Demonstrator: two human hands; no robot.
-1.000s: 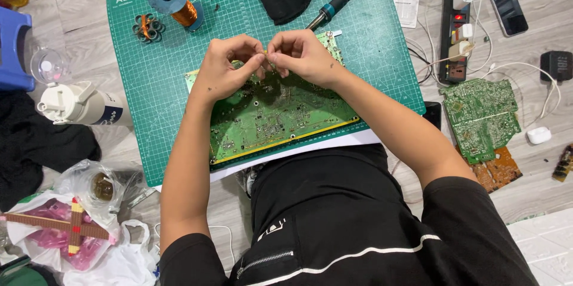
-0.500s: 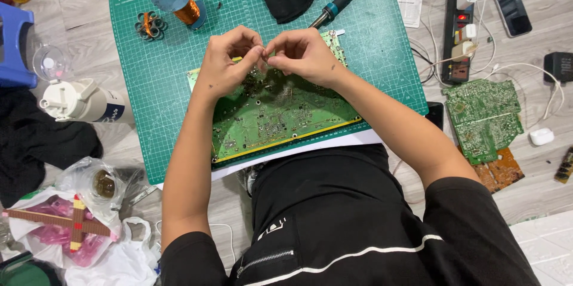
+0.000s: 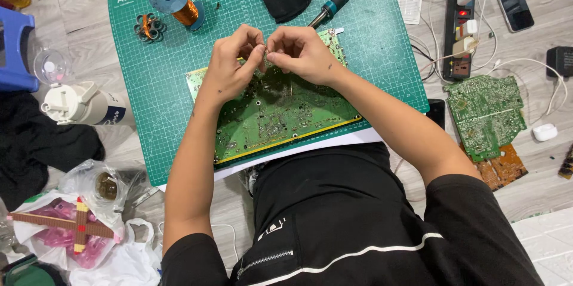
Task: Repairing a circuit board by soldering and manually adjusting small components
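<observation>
Green cutting mat (image 3: 149, 83), circuit board (image 3: 280, 113), left hand (image 3: 233, 62), right hand (image 3: 304, 53), fingers pinched together above board, held item unclear

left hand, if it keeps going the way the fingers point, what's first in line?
The left hand points up and right, fingertips nearly touching the right hand over the green circuit board. It would likely meet the right hand's fingers first; any gap is unclear from above.

Black short-sleeved shirt (image 3: 370, 214); white stripe; zip pocket.
</observation>
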